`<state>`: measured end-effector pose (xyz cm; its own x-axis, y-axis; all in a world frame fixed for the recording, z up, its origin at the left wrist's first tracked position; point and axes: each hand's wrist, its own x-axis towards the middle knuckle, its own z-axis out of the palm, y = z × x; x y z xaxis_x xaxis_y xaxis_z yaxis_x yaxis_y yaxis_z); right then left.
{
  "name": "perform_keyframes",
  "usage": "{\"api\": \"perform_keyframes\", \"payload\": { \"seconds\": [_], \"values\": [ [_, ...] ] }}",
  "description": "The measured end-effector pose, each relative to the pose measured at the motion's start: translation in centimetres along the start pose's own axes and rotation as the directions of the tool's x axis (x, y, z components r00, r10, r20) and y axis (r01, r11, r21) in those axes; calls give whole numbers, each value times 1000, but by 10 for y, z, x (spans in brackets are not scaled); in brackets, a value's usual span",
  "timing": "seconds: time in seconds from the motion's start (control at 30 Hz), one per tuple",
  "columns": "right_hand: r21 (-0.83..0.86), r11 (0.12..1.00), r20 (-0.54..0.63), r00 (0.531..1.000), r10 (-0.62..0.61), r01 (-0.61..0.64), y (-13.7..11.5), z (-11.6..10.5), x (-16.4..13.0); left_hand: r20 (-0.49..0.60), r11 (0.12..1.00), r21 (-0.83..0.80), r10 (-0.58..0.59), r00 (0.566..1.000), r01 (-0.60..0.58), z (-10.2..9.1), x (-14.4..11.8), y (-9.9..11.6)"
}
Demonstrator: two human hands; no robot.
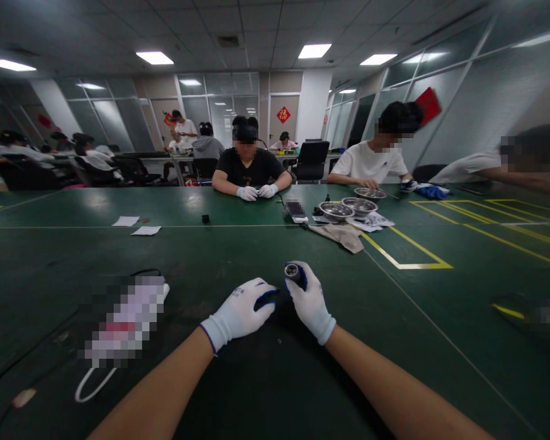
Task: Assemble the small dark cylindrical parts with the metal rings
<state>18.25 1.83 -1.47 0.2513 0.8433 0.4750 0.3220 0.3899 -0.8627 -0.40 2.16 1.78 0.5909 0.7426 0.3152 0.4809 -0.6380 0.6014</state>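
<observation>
My right hand (310, 304), in a white glove, holds a small dark cylinder with a shiny metal end (292, 271) upright just above the green table (275, 391). My left hand (241, 313), also gloved in white, rests on the table right beside it, fingertips pointing at the base of the cylinder and close to my right thumb. Whether the left fingers touch the part is hidden.
A blurred flat item with a black cable and a white face mask (91, 379) lie at the left. Metal bowls (335, 211), a cloth (341, 235) and paper slips (145, 230) sit farther away. People work across the table; yellow tape lines mark the right side.
</observation>
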Motion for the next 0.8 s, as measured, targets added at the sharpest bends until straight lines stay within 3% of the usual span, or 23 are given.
{"api": "perform_keyframes", "payload": {
  "seconds": [0.17,0.37,0.57,0.67,0.73,0.8],
  "values": [
    [40,995,-50,994,97,-95,16,2,-2,97,996,72,-56,994,49,-5,0,-5],
    [9,995,65,993,94,-95,17,5,-7,140,982,166,-115,983,92,-2,0,3],
    [-30,994,147,983,110,-106,4,4,-9,178,967,255,-64,982,16,4,-4,7],
    [-39,994,121,987,107,-103,0,3,-8,104,974,220,22,994,-45,3,-4,8],
    [-38,995,92,992,92,-89,0,3,-7,-41,977,183,120,992,-111,-3,-5,18],
    [-21,998,70,995,68,-66,3,3,-6,-235,970,156,218,947,-184,-12,-7,39]
  ]
}}
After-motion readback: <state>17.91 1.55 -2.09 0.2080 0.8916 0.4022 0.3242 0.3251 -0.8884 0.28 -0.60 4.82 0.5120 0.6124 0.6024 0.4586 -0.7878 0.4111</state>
